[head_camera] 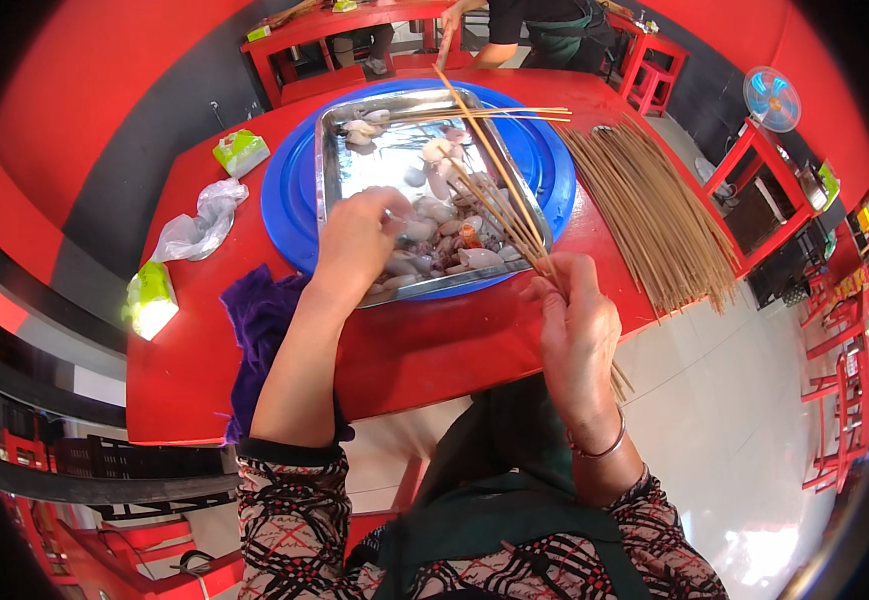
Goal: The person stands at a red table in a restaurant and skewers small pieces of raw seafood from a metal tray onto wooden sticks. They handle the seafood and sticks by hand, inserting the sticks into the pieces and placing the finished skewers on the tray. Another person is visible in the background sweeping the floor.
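A bundle of thin bamboo skewers is gripped in my right hand, near the front right corner of a metal tray. One held skewer reaches past the tray's far edge. Small pale squid lie by the tips of others; whether they are pierced is unclear. My left hand hovers over the tray's left side with curled fingers, beside a heap of raw squid; its fingertips are partly hidden. More squid lie in the far left corner, with skewers running from them across the far rim.
Under the tray is a round blue plastic lid or basin on a red table. Many loose skewers lie at right. A purple cloth, plastic bag and green tissue packs lie left. A person stands beyond.
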The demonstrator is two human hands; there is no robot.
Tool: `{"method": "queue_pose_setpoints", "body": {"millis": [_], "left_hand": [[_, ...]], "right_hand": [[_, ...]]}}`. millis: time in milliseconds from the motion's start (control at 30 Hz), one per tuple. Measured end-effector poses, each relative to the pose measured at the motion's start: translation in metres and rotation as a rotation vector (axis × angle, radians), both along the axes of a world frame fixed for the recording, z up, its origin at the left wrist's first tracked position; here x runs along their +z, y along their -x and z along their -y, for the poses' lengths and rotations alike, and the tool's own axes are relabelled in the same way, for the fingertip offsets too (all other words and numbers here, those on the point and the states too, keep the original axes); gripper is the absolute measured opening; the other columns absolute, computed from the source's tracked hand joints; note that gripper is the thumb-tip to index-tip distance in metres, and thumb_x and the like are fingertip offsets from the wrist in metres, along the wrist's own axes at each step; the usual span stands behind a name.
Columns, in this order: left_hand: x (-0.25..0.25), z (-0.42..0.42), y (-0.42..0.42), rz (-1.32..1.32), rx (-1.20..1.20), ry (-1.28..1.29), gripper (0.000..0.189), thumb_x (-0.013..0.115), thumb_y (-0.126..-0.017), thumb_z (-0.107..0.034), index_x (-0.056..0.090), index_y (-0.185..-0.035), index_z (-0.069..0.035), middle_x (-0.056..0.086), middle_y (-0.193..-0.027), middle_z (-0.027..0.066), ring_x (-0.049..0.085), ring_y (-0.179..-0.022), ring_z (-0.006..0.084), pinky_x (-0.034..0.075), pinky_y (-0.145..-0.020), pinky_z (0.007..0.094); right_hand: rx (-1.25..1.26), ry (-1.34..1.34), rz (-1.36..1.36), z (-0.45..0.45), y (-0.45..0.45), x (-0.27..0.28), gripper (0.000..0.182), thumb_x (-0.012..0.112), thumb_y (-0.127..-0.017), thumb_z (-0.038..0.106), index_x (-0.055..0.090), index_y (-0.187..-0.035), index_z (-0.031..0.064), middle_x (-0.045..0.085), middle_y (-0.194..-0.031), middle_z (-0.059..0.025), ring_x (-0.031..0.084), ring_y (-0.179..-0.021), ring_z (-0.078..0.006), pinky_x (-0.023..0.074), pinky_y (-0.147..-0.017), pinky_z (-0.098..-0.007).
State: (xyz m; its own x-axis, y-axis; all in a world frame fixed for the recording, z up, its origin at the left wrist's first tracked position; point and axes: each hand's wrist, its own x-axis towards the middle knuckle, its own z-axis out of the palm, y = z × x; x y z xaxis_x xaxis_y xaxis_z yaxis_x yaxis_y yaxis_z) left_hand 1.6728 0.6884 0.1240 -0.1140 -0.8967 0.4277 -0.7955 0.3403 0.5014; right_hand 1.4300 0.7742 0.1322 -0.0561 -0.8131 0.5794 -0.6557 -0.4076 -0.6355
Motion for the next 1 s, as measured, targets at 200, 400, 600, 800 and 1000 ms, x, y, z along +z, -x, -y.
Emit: {"method": "queue_pose_setpoints", "body": {"millis": [200,400,600,800,1000], "left_hand": [[0.005,-0.004,0.012,0.215,-0.066,0.039,0.021,0.070,-0.081,-0.002,0.071,-0.100,-0.008,0.070,-0.099,0.0110,0.067,-0.092,0.0307,0.051,-0.080,0.0419],[0.006,0.009,0.002,0.001,0.035,-0.141,0.018,0.069,-0.080,-0.004,0.069,-0.098,-0.001,0.072,-0.089,0.0123,0.070,-0.084,0.0241,0.052,-0.074,0.0351],[0.004,0.013,-0.013,-0.174,-0.040,-0.102,0.017,0.071,-0.079,-0.005,0.068,-0.094,0.001,0.072,-0.086,0.0159,0.071,-0.081,0.0282,0.054,-0.072,0.0353],[0.013,-0.005,0.004,0.149,0.077,-0.160,0.019,0.075,-0.079,-0.011,0.069,-0.093,0.001,0.072,-0.092,0.0169,0.070,-0.091,0.0303,0.053,-0.077,0.0379],[0.012,-0.005,0.003,0.244,0.089,-0.188,0.018,0.075,-0.077,-0.010,0.067,-0.089,0.001,0.071,-0.090,0.0170,0.069,-0.085,0.0327,0.053,-0.075,0.0398]], "right_hand": [[0.011,-0.137,0.083,-0.004,0.008,0.010,0.007,0.062,-0.094,0.006,0.056,-0.098,0.0039,0.068,-0.076,-0.0113,0.067,-0.066,-0.0286,0.0495,-0.058,-0.0365],[0.030,-0.100,0.126,-0.008,0.010,0.008,0.007,0.062,-0.095,0.008,0.058,-0.097,0.0028,0.067,-0.077,-0.0119,0.067,-0.069,-0.0278,0.0501,-0.060,-0.0355],[-0.001,-0.113,0.079,-0.012,0.014,0.007,0.007,0.065,-0.092,0.009,0.062,-0.096,0.0040,0.068,-0.080,-0.0125,0.068,-0.071,-0.0263,0.0508,-0.063,-0.0348],[-0.016,-0.118,0.049,-0.019,0.020,0.002,0.007,0.067,-0.090,0.008,0.064,-0.094,0.0041,0.067,-0.078,-0.0118,0.066,-0.071,-0.0272,0.0497,-0.063,-0.0361],[-0.023,-0.080,-0.004,-0.025,0.027,0.007,0.007,0.067,-0.087,0.006,0.065,-0.094,0.0041,0.066,-0.083,-0.0118,0.065,-0.075,-0.0279,0.0495,-0.065,-0.0361]]}}
